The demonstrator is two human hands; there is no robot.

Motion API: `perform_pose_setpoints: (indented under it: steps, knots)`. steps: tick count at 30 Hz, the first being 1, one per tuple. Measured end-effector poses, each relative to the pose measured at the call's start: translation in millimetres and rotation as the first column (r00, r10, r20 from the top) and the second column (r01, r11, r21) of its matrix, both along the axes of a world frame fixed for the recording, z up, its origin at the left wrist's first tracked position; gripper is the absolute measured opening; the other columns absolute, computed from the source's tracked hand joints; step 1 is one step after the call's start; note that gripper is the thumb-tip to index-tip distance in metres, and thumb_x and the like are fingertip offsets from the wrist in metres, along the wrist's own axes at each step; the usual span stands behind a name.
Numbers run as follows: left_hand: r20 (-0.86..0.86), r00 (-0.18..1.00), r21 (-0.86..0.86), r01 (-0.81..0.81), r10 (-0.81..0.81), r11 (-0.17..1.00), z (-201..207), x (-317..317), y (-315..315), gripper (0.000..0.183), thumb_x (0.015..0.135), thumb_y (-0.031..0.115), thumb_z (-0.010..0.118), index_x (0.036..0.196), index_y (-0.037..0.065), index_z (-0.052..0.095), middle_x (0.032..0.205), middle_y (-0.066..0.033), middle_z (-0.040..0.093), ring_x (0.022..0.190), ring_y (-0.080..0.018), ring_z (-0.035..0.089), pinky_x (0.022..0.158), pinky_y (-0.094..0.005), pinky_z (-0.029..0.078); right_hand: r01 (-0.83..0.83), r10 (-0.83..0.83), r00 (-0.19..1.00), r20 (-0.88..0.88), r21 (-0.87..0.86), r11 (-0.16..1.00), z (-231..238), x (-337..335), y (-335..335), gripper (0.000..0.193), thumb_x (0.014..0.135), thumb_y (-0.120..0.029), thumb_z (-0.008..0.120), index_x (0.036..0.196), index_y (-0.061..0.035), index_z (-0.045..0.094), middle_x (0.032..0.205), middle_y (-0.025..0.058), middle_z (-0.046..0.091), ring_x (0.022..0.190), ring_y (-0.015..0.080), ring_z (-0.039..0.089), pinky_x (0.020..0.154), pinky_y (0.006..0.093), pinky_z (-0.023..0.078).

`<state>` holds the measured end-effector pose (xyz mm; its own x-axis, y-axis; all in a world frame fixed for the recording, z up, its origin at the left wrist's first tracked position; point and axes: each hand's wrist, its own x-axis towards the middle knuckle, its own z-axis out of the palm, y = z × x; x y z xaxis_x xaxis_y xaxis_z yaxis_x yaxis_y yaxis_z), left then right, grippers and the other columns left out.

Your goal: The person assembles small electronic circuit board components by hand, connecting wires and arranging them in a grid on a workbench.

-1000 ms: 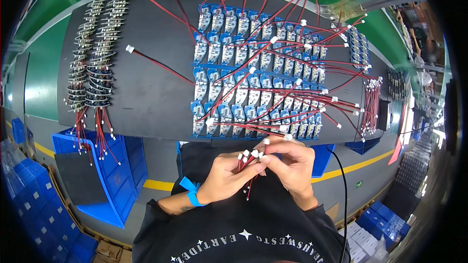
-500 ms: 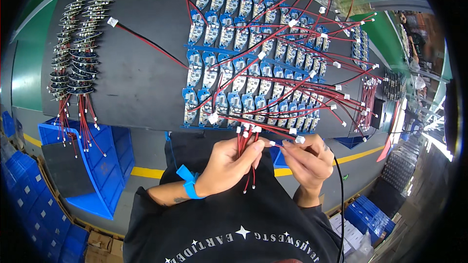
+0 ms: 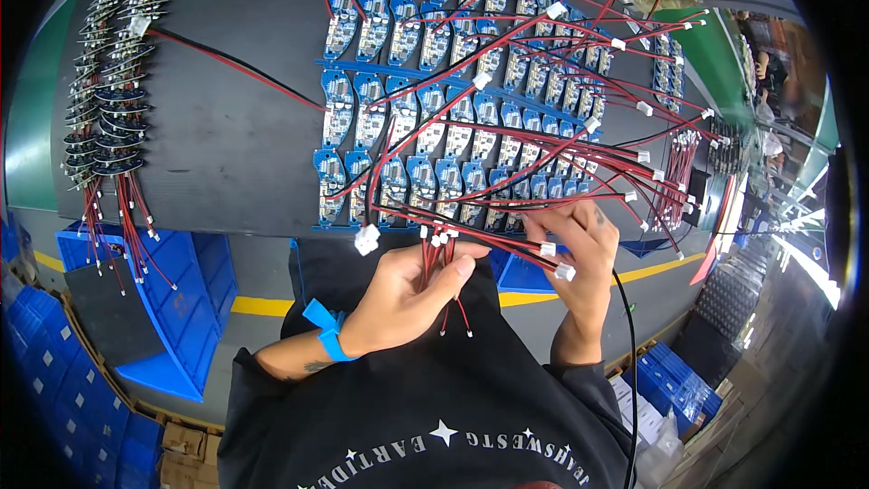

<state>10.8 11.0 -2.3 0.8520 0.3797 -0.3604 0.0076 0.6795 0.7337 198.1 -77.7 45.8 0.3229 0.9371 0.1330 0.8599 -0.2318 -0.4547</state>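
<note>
black desk (image 3: 240,145) carries blue circuit boards (image 3: 369,109) in rows, probably for easy reach. left hand (image 3: 403,294), beyond the near edge, grips thin red leads (image 3: 425,260), likely bunched to align their tips. right hand (image 3: 584,249) bends at that edge; its grip is unclear. white lettering (image 3: 417,443) marks the black shirt (image 3: 362,398).

Work surface (image 3: 235,145): black, matt, smooth-looking. On it, circuit boards (image 3: 337,113): blue, glossy finish, metallic-looking components. Wires (image 3: 679,165) across it: red and black plastic-looking sheathing, slight sheen; connectors (image 3: 367,239): white plastic. Below its near edge, shirt (image 3: 362,398): matt black cloth. Below its left end, bin (image 3: 195,308): smooth, glossy blue plastic; further below, cartons (image 3: 184,441): brown, matt cardboard.
</note>
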Motion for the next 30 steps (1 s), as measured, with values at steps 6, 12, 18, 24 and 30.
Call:
perform_pose_setpoints:
  steps: [6, 12, 18, 24, 30]
  knots:
    - [-0.003, 1.0, -0.101, 0.028, -0.029, 0.995, 2.2, -3.0, 0.6, 0.029, 0.099, 0.011, 0.045, 0.122, -0.005, 0.055, 0.076, -0.0026, 0.06, 0.053, -0.0011, 0.04, 0.045, -0.0168, 0.031, -0.097, 0.107, 0.99, 0.089, -0.108, 0.989, -1.2, 4.7, 7.4, 0.017, 0.064, -0.003, 0.076, 0.078, -0.0073, 0.067, 0.073, 0.0023, 0.057, 0.059, 0.0186, 0.057, 0.049, 0.0303, 0.044]
    - [-0.006, 1.0, -0.093, -0.021, 0.02, 0.995, 0.5, -3.0, 0.1, 0.029, 0.098, 0.009, 0.047, 0.121, -0.005, 0.056, 0.081, -0.0047, 0.066, 0.052, 0.0005, 0.041, 0.045, -0.0161, 0.032, -0.183, 0.205, 0.972, 0.112, -0.18, 0.966, 2.9, 7.0, 14.1, 0.016, 0.066, -0.008, 0.073, 0.081, -0.0093, 0.066, 0.075, 0.0016, 0.057, 0.06, 0.0185, 0.057, 0.048, 0.0303, 0.043]
    - [-0.003, 1.0, -0.044, -0.014, 0.014, 0.999, -2.0, -3.2, 1.7, 0.026, 0.098, 0.01, 0.048, 0.117, -0.005, 0.059, 0.081, -0.0046, 0.067, 0.051, 0.0006, 0.041, 0.044, -0.0162, 0.032, -0.217, 0.243, 0.967, 0.071, -0.263, 0.94, 9.5, 7.1, 20.1, 0.014, 0.067, -0.008, 0.072, 0.078, -0.0084, 0.063, 0.077, 0.0028, 0.055, 0.063, 0.0204, 0.057, 0.05, 0.0333, 0.042]
    - [-0.004, 1.0, -0.017, 0.016, -0.016, 1.0, -3.6, -2.3, 3.0, 0.026, 0.098, 0.01, 0.049, 0.116, -0.005, 0.059, 0.08, -0.0038, 0.067, 0.052, 0.0006, 0.042, 0.045, -0.0162, 0.032, -0.264, 0.312, 0.944, 0.105, -0.327, 0.908, 11.8, 4.2, 29.9, 0.01, 0.069, -0.007, 0.065, 0.078, -0.0071, 0.06, 0.078, 0.0056, 0.051, 0.068, 0.022, 0.057, 0.052, 0.0346, 0.041]
    - [-0.025, 0.996, -0.068, 0.079, -0.081, 0.995, 7.2, -1.9, 12.2, 0.023, 0.095, 0.007, 0.054, 0.113, -0.007, 0.06, 0.085, -0.0076, 0.068, 0.083, -0.0093, 0.062, 0.076, -0.025, 0.049, -0.293, 0.392, 0.908, 0.148, -0.445, 0.846, 13.6, -2.4, 37.5, 0.011, 0.069, -0.01, 0.059, 0.078, -0.0055, 0.059, 0.078, 0.0067, 0.049, 0.072, 0.0221, 0.056, 0.053, 0.0345, 0.042]
